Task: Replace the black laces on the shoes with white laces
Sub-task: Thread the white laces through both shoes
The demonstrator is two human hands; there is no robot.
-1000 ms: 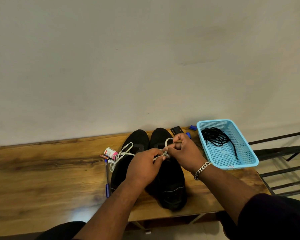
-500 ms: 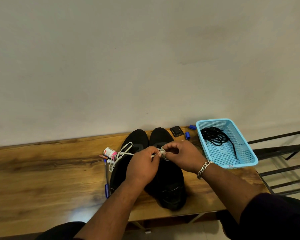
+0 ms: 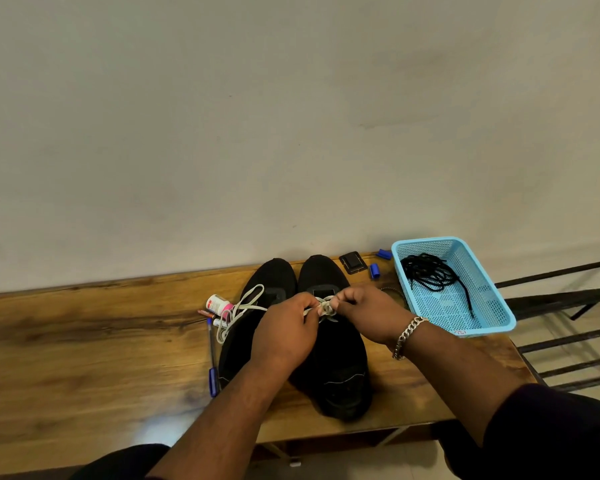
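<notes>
Two black shoes stand side by side on the wooden table (image 3: 84, 341), toes toward me. Over the right shoe (image 3: 336, 368), my left hand (image 3: 284, 334) and my right hand (image 3: 364, 313) each pinch part of its white lace (image 3: 326, 308), bunched into a small knot between my fingertips near the tongue. The left shoe (image 3: 274, 275) carries a white lace (image 3: 243, 306) whose loops hang off its left side. The black laces (image 3: 430, 271) lie piled in the blue basket (image 3: 492, 306).
A small white and pink bottle (image 3: 219, 303), a battery and a blue pen (image 3: 212, 358) lie left of the shoes. A black square piece (image 3: 352, 263) and two blue caps (image 3: 374, 270) sit behind them. Black metal bars (image 3: 568, 341) stand right of the table.
The white lace loop held up behind the right shoe has been drawn down into a tight knot. Both hands have closed in toward each other over the tongue.
</notes>
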